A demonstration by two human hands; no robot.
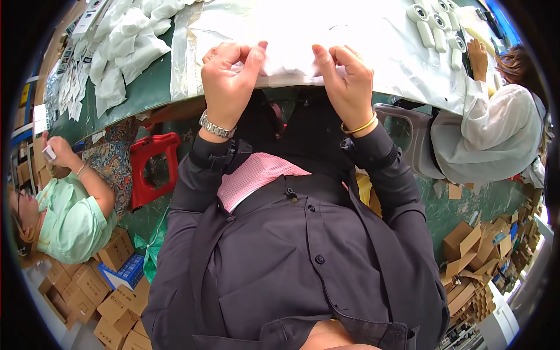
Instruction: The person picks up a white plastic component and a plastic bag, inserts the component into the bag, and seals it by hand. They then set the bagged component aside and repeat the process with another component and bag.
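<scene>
Film (290, 76), thin and pale, is at the table's (154, 81) near edge, stretched between both hands; glare washes out its outline, can't tell its exact kind. Pink mesh (256, 175) at the wearer's waist, short of the table.

Left hand (230, 70): over the table's near edge, fingers curled almost closed, thumb up against the index, pinching the film's left end. Watch (216, 126) on that wrist. Right hand (350, 73): same pose, fingers curled in, thumb against the index, pinching the film's right end. Bangle (361, 124) on that wrist. White cover (408, 76) on the table under and beyond the film.

Red stool (139, 175) below the table's near edge, left. Grey chair (421, 140) below the same edge, right. White bags (128, 52) heaped on the table's left part, packets (73, 84) farther left.

White fans (427, 35) lie together on the table's right part. Co-worker in a pale blouse (501, 128) sits at the table's right end, one hand on top. Co-worker in a mint top (76, 210) is off the table's left end, holding a small white item (49, 153). Cartons (81, 286) and blue crate (125, 272) on the floor, left of and lower than the table; open boxes (466, 245) on the floor, right of and lower than the table.
</scene>
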